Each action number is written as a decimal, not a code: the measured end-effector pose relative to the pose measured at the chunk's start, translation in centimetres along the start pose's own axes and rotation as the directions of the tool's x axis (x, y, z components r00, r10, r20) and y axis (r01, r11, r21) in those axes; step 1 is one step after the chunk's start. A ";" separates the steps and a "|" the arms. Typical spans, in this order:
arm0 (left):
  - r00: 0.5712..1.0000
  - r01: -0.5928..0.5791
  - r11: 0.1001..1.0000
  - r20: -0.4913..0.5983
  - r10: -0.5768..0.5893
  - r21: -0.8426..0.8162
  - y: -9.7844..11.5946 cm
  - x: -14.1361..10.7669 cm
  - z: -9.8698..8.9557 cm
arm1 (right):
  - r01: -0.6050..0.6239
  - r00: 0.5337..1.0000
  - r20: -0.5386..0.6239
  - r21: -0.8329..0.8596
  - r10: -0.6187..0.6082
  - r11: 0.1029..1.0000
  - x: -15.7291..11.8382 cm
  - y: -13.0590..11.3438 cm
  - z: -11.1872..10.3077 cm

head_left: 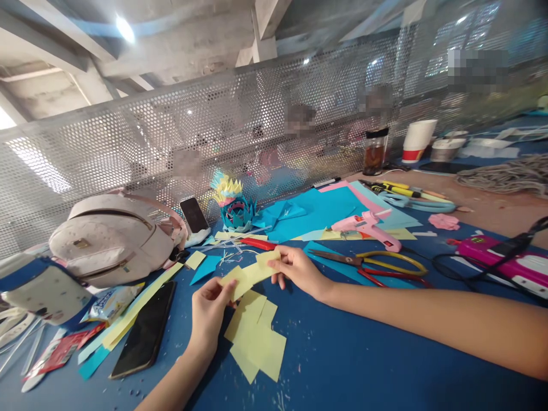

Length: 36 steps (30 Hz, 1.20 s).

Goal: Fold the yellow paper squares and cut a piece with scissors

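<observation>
Several small yellow paper pieces (252, 275) stretch between my two hands, slightly overlapping. Thumb and fingers of my left hand (210, 305) pinch their left end, while my right hand (299, 273) pinches the right end. Under them on the blue table lies a loose pile of yellow paper squares (259, 339). Just beyond my hands rests a red cutter-like tool (257, 244). Scissors (363, 260) with yellow and red handles lie past my right wrist. A pink glue gun (368, 227) sits behind them. A folded blue, pink and yellow paper ornament (234, 205) stands farther back.
A black phone (146, 331) and yellow paper strips (143, 302) lie left of my left arm. A pale pink backpack (115, 237) stands behind. Blue paper sheets (308, 211) cover the back middle. A magenta power strip (499, 262) with black cables lies at right. Perforated metal panels (149, 142) border the table.
</observation>
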<state>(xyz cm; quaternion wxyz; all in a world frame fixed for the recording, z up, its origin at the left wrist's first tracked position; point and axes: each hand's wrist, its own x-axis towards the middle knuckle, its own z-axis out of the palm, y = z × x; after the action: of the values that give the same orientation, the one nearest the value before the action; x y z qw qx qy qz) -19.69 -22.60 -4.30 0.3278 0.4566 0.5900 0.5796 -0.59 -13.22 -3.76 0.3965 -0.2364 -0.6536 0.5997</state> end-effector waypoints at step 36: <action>0.884 -0.460 0.622 0.394 0.252 0.634 0.2 3.3 -2.8 | 0.175 0.982 0.137 -0.437 -0.127 0.882 -0.9 -1.5 0.6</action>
<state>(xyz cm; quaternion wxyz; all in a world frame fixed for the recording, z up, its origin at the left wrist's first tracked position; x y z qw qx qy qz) -23.44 -20.63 -3.34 0.0791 0.7292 0.6138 0.2921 -0.30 -14.55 -2.53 0.3424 -0.2376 -0.8101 0.4124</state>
